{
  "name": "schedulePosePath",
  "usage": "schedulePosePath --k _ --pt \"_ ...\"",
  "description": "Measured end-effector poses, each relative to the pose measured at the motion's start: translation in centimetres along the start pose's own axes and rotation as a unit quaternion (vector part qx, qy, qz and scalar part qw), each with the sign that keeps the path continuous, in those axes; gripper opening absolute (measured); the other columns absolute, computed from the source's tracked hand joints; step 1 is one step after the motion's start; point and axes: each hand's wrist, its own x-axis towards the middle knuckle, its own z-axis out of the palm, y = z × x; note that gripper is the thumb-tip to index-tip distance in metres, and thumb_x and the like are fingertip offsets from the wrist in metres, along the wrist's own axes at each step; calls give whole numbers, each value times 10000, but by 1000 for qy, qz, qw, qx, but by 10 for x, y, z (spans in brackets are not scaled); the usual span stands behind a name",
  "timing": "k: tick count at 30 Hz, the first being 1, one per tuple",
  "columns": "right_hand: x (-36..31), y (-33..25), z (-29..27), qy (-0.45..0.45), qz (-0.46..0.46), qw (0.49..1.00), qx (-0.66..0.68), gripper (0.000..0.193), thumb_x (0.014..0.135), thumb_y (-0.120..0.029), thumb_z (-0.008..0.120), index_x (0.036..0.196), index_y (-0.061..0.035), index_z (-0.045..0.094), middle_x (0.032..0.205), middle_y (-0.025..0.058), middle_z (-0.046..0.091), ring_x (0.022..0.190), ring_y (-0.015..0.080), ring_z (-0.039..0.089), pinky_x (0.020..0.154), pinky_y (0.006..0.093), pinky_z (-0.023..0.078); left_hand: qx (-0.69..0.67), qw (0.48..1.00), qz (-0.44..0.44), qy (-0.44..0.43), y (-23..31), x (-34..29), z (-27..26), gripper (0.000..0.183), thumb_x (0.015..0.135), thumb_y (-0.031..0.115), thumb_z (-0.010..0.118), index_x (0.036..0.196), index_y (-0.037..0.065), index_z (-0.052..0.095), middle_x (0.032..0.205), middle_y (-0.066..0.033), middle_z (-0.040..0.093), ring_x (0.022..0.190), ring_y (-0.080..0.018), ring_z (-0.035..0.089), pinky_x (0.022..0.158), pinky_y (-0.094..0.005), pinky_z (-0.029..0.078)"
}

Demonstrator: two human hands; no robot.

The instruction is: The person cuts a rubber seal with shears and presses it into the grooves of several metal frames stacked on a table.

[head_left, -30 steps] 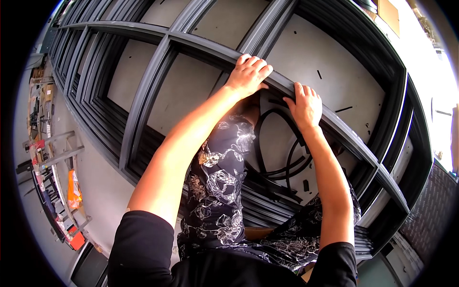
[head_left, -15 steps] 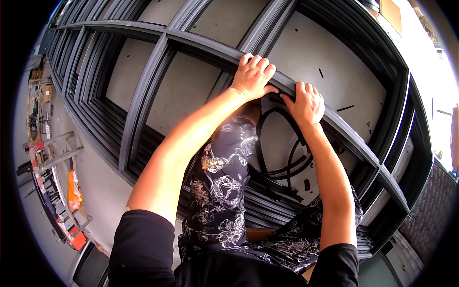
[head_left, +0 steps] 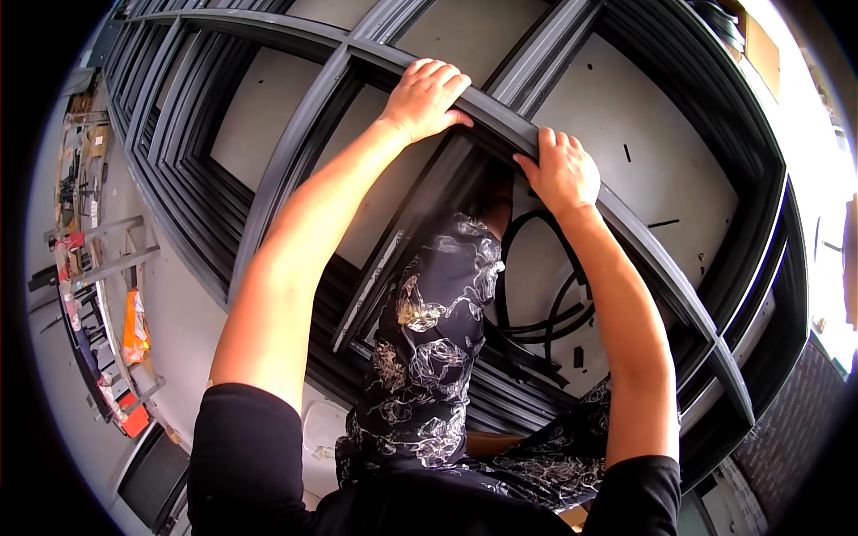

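Grey frame [head_left: 292, 161] directly before me, on top of stacked dark frames [head_left: 710, 85]. My hands apart, both clamped on its long bar [head_left: 661, 268]: left hand [head_left: 422, 98] with fingers over far side, thumb on near side; right hand [head_left: 566, 174] farther right, same hold. My patterned trouser leg [head_left: 433, 348] inside frame opening, between forearms. Coiled black strip [head_left: 549, 329] on pale floor [head_left: 626, 89], near right forearm. Orange bag [head_left: 136, 329] far left.
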Motion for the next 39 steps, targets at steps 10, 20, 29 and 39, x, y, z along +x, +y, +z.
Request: schedulePosePath --k 10,20,29,39 --pt "17 -10 -2 -2 39 999 -6 541 838 -552 688 893 -20 609 915 140 673 943 312 654 856 397 527 34 999 2 28 15 6 7 717 676 643 763 1126 113 586 1117 -47 574 1157 -244 517 1109 -459 302" --pt "10 -8 3 33 30 999 -24 543 822 -558 700 906 -31 602 900 126 665 922 298 659 787 394 548 52 998 21 0 14 2 6 585 740 516 779 1128 123 587 1112 -39 618 1166 -226 563 1148 -449 310" --pt "10 -12 6 36 46 998 -24 539 815 -571 701 879 -47 589 906 105 667 920 292 652 786 393 544 33 997 31 -63 -112 -10 -21 447 759 125 762 1171 129 590 1173 -38 645 1169 -239 592 1144 -440 370" --pt "9 -13 2 12 29 999 -11 539 827 -578 676 953 -56 621 974 109 679 979 272 656 811 385 553 149 987 -60 -28 -106 -20 -12 296 922 113 539 1207 70 606 1292 -112 628 1309 -286 523 1158 -421 357"
